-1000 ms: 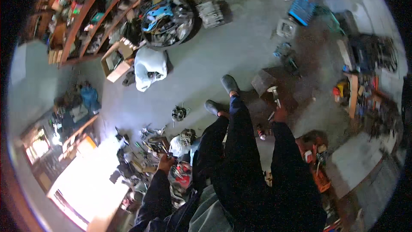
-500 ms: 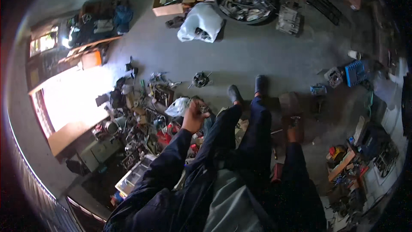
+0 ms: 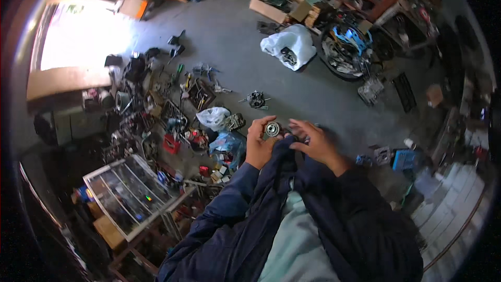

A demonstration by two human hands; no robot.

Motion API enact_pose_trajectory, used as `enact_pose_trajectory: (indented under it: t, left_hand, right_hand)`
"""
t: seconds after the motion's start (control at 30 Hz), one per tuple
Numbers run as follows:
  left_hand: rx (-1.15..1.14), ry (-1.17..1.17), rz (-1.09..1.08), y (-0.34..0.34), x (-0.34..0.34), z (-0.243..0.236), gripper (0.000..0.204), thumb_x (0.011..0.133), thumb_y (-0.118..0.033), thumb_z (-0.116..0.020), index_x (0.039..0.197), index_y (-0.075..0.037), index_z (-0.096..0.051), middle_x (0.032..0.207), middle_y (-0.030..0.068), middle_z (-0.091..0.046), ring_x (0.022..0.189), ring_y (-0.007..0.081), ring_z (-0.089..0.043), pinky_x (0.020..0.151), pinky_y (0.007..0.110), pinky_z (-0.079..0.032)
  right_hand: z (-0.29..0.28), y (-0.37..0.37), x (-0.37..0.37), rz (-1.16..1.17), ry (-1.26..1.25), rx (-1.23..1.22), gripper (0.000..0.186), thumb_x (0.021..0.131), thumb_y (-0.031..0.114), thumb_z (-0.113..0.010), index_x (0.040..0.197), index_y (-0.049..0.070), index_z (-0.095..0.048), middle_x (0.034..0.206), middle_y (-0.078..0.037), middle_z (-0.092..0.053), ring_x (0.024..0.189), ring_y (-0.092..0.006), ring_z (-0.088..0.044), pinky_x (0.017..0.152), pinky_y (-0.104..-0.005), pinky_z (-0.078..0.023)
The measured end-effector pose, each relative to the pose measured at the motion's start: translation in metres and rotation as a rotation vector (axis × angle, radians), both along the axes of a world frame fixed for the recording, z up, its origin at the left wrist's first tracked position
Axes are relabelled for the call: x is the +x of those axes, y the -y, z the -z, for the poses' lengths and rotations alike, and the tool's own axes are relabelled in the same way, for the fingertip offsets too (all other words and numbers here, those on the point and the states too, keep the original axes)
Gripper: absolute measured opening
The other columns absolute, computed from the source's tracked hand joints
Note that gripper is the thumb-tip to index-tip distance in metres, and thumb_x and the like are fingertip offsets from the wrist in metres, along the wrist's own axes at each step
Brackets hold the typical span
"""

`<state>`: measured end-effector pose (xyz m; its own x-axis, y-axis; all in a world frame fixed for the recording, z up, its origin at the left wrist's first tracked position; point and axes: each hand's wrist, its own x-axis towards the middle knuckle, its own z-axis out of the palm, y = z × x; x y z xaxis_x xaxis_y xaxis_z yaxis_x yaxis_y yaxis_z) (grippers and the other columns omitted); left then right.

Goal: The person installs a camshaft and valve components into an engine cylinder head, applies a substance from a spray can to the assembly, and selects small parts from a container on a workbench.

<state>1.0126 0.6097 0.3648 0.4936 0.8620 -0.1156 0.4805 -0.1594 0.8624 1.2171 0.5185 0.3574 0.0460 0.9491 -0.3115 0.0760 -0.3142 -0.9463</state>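
Observation:
My left hand [image 3: 258,145] is closed around a round metal part [image 3: 272,129] with a ringed face and a dark centre, possibly a gear or bearing. Just to its right is my right hand [image 3: 319,149], its thumb and fingers apart and curved toward the part; nothing plainly shows in it. Both hands are above my dark-clothed legs, close to each other. On the floor beyond them lies a dark round mechanical assembly [image 3: 256,100] with thin rods sticking out.
Tools and machine parts crowd the floor at left, around a white plastic bag [image 3: 214,118]. A glass-topped case [image 3: 136,190] stands near left. Farther off are a cardboard box [image 3: 277,3], another white bag [image 3: 290,46] and a round bin of scrap [image 3: 344,52]. A blue crate [image 3: 403,160] lies right.
My right hand has come in from the far right to beside my left hand. The left hand has turned, bringing the round part's face into view. My view has swung to the right.

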Motion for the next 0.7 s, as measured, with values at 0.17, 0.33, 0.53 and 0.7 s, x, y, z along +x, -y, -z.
enact_pose_trajectory:
  t: [0.17,0.33,0.53,0.7]
  left_hand:
    - [-0.673,0.923,-0.481,-0.005,-0.054,-0.034,0.042,0.095,-0.003,-0.072,0.134,-0.003,-0.055,0.117,0.0049,-0.068,0.107,0.0151,-0.065,0.100,0.029,-0.049]
    - [-0.641,1.343,-0.647,-0.019,-0.111,-0.044,0.042,0.095,-0.009,-0.074,0.132,-0.007,-0.054,0.115,0.0039,-0.067,0.110,0.0143,-0.063,0.099,0.030,-0.049]
    - [-0.370,0.849,-0.864,-0.036,-0.152,-0.026,0.047,0.092,-0.007,-0.076,0.133,-0.004,-0.053,0.117,0.0101,-0.072,0.104,0.0208,-0.070,0.091,0.034,-0.058]
    - [-0.234,0.331,-0.970,-0.071,-0.129,-0.023,0.052,0.090,0.006,-0.068,0.137,-0.003,-0.047,0.118,0.0144,-0.073,0.108,0.0240,-0.071,0.089,0.036,-0.057]
  right_hand:
    - [-0.049,-0.082,-0.090,-0.132,-0.203,0.242,0.052,0.085,0.010,-0.083,0.131,0.002,-0.060,0.124,-0.017,-0.067,0.109,-0.0260,-0.070,0.094,-0.0374,-0.055]
    - [-0.084,-0.128,-0.144,-0.177,-0.473,-0.141,0.033,0.103,0.021,-0.064,0.126,-0.002,-0.060,0.087,-0.006,-0.065,0.071,-0.0154,-0.066,0.065,-0.0306,-0.055]
    - [-0.034,-0.201,-0.167,-0.581,-0.321,-0.063,0.042,0.105,0.030,-0.060,0.136,0.001,-0.057,0.079,-0.004,-0.057,0.064,-0.0142,-0.057,0.063,-0.0321,-0.051]
    - [-0.037,-0.279,-0.175,-1.009,-0.048,0.535,0.053,0.090,0.020,-0.077,0.139,0.012,-0.058,0.111,-0.014,-0.060,0.099,-0.0311,-0.065,0.084,-0.0425,-0.055]
